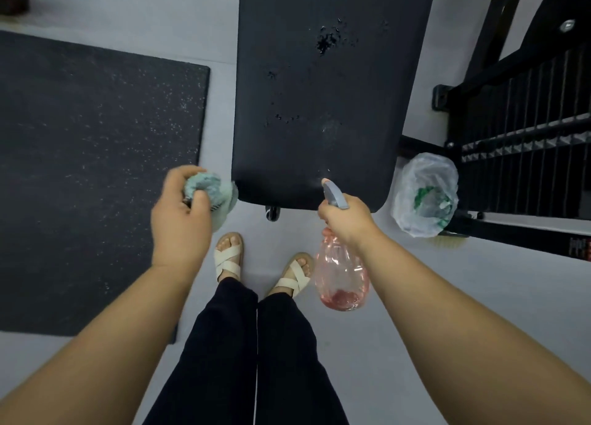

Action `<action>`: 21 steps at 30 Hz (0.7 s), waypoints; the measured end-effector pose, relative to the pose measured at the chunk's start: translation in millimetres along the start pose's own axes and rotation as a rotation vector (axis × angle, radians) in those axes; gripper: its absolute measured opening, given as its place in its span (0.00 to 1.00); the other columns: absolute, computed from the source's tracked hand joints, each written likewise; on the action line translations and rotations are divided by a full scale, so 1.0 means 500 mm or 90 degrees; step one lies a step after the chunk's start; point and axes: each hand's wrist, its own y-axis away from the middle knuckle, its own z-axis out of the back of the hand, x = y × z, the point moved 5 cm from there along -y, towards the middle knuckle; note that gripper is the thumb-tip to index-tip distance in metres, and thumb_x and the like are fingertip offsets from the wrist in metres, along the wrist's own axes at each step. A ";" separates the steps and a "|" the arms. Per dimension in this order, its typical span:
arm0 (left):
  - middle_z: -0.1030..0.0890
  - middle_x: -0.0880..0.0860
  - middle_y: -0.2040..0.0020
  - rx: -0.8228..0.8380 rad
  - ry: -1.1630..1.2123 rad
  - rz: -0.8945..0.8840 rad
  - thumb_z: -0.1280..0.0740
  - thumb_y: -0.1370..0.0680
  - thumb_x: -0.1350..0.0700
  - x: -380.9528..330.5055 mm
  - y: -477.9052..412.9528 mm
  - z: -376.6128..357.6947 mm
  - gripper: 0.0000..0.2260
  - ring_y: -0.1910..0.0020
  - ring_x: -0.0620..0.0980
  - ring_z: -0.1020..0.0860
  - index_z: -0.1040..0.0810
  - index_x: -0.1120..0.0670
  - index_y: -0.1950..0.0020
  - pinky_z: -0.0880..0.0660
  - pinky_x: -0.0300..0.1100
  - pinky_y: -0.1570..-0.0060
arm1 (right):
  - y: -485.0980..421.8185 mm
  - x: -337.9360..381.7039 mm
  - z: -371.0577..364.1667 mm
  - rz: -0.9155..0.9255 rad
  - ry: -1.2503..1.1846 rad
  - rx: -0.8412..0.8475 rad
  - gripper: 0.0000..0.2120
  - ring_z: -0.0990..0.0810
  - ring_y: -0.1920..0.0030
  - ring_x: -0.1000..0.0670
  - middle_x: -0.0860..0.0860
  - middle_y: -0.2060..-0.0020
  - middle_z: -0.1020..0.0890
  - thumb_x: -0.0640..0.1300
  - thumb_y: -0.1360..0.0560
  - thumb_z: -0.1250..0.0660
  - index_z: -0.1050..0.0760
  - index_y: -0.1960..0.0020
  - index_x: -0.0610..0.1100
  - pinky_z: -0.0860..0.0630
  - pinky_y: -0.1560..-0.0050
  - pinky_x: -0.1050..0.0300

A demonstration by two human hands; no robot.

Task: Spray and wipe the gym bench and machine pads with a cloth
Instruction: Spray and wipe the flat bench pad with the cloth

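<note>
Now, left to right: speckled floor mat (96, 168); left hand (180, 215) bunches teal cloth (212, 194) beside bench pad (319, 105) (droplets scattered on top); right hand (347, 220) grips pink spray bottle (342, 277), nozzle over pad's near edge; bagged bin (427, 194) beyond.

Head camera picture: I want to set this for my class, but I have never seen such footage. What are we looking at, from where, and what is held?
The single camera sits on a person's head, looking down at their arms and feet. The left hand grips a bunched cloth. The right hand holds a pink spray bottle, its nozzle aimed at the black bench pad, which carries droplets. A dark floor mat lies on the left; a bin with a plastic liner stands on the right.
</note>
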 end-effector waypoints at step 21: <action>0.24 0.44 0.60 0.123 0.005 -0.010 0.43 0.23 0.63 -0.030 -0.022 -0.073 0.11 0.65 0.41 0.28 0.25 0.50 0.49 0.33 0.33 0.68 | 0.000 0.038 0.034 0.023 -0.007 0.021 0.01 0.22 0.65 0.49 0.47 0.62 0.22 0.41 0.28 0.34 0.26 0.59 0.45 0.23 0.56 0.51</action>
